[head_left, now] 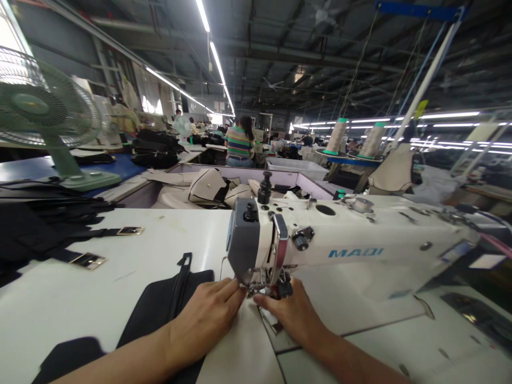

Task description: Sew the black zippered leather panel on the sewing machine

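Note:
My left hand (214, 309) reaches over a black leather-like panel (154, 304) with a narrow strap on it. Its fingers are pressed together, tips close to the presser foot (253, 290) of a white sewing machine (356, 229). On the foot's other side is my right hand (296, 314), its thumb pointing left and its fingers curled, partly hidden behind the foot mechanism. Whatever lies between the fingertips is too small and covered to make out. A second black piece (70, 357) lies at the lower left.
Black straps with metal buckles (88, 261) are heaped on the left of the white table (132, 272). A green fan (60, 154) stands behind them. Beyond the machine, a bin (306, 184) holds beige pieces (206, 186). Thread cones (336, 137) stand at right; a person in stripes (239, 143) is farther back.

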Action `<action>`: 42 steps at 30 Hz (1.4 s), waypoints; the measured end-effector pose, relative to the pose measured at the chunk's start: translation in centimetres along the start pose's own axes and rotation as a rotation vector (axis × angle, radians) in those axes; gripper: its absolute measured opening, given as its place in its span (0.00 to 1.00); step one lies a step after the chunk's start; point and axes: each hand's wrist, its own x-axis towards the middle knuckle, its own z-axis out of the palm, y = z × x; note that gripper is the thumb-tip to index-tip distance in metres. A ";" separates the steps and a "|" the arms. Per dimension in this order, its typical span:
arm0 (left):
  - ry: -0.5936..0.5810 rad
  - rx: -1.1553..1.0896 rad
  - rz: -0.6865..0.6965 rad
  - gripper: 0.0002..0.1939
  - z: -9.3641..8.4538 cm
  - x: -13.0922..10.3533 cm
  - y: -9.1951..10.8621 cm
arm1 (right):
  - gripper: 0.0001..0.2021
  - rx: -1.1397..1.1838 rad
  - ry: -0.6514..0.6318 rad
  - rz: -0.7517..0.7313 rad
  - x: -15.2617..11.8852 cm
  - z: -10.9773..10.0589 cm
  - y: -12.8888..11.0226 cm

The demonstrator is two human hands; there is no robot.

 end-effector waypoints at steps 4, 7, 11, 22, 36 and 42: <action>-0.023 -0.013 -0.001 0.07 -0.1 0.0 0.0 | 0.06 0.005 0.037 -0.031 -0.2 0.9 0.1; -0.018 -0.010 -0.003 0.08 0.0 -0.1 0.0 | 0.05 -0.037 0.078 -0.048 -0.2 1.7 0.6; -0.007 0.006 0.006 0.07 0.0 -0.1 0.1 | 0.05 -0.141 0.141 -0.070 -0.1 2.5 1.1; 0.110 -0.069 0.144 0.14 -1.2 -0.3 0.0 | 0.04 0.087 -0.144 -0.123 -0.9 -0.5 -0.9; 0.139 -0.197 -0.024 0.06 -0.5 -0.5 -0.3 | 0.05 0.099 -0.244 -0.100 -0.7 -1.7 -1.4; 0.138 -0.259 -0.066 0.04 -0.4 -0.8 -0.2 | 0.03 0.040 -0.158 -0.026 -0.5 -1.9 -0.7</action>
